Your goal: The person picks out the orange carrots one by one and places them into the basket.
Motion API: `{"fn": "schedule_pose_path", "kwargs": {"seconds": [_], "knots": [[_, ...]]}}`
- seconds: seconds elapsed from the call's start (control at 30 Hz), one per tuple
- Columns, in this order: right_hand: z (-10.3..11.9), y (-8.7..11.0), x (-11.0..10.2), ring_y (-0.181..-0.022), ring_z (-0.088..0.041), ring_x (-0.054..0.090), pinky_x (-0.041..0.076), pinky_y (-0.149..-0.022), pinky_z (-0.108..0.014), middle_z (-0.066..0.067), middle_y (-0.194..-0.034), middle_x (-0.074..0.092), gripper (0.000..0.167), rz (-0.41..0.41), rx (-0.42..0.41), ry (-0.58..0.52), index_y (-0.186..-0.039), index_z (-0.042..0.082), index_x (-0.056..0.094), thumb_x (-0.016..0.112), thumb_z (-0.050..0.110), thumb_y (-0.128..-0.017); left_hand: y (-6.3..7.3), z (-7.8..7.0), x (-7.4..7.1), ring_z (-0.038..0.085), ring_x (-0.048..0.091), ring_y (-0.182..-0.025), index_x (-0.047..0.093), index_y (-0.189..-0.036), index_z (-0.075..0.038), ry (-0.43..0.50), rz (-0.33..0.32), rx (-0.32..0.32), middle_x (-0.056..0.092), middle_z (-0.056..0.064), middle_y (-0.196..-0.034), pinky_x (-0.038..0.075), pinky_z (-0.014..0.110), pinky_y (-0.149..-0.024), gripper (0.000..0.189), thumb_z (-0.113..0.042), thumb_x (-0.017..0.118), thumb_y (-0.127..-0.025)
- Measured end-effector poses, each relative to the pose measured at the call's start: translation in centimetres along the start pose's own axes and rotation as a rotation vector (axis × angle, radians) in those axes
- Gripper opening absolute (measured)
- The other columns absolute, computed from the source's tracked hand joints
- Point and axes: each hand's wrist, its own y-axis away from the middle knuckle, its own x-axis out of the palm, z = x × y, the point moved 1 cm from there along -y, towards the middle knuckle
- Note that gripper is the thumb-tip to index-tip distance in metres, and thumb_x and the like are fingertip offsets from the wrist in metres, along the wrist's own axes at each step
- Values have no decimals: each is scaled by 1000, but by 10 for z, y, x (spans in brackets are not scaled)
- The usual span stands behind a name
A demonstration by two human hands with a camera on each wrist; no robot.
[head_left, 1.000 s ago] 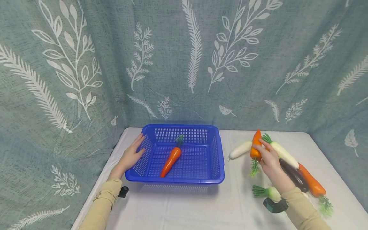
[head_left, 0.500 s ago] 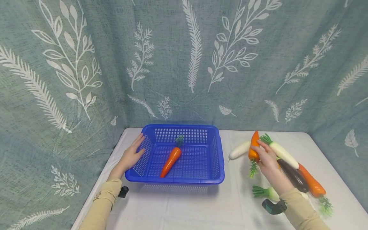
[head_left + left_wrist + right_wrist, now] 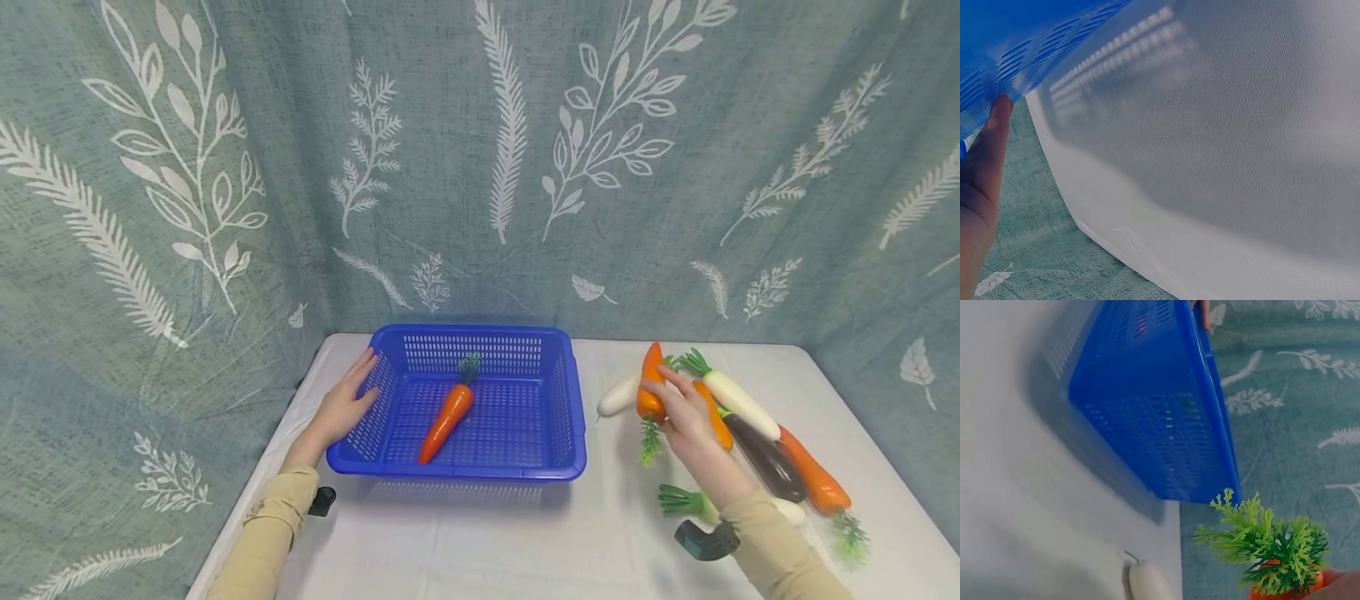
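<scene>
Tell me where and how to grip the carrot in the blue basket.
Likely best from above, gripping the carrot at its thick end, next to the green leaves: the blue basket walls it in, and it tapers toward its tip.

R hand [image 3: 686, 415] w/ carrot [image 3: 651, 400] further left, orange veg [image 3: 717, 422] more exposed

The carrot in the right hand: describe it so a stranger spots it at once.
On the white table, find the blue basket, then look right to the right hand. The orange carrot it grips points its tip toward the back curtain, leafy green top nearer the camera. Unlike the basket carrot and the far-right carrot, it is held in a hand.
</scene>
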Motion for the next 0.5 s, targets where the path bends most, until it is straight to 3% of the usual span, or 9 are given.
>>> {"fn": "schedule_pose_path", "kwargs": {"seconds": [0.33,0.5], "knots": [[-1,1,10,-105,-8,39,40,-74,-14,-3,-161,2,63,31,-24,8,-152,17,23,51,16,-96,1,-1,-1,43,16,-143,23,-148,3,-3,4,-11,13,18,-159,19,61,-113,56,-9,45,-97],[-1,2,15,-108,-9,39,41,-76,-14,-6,-158,15,62,16,-9,11,-151,19,26,53,18,-95,0,-2,-1,43,16,-143,24,-148,3,-4,3,-13,13,18,-159,19,61,-113,57,-9,45,-97]]}}
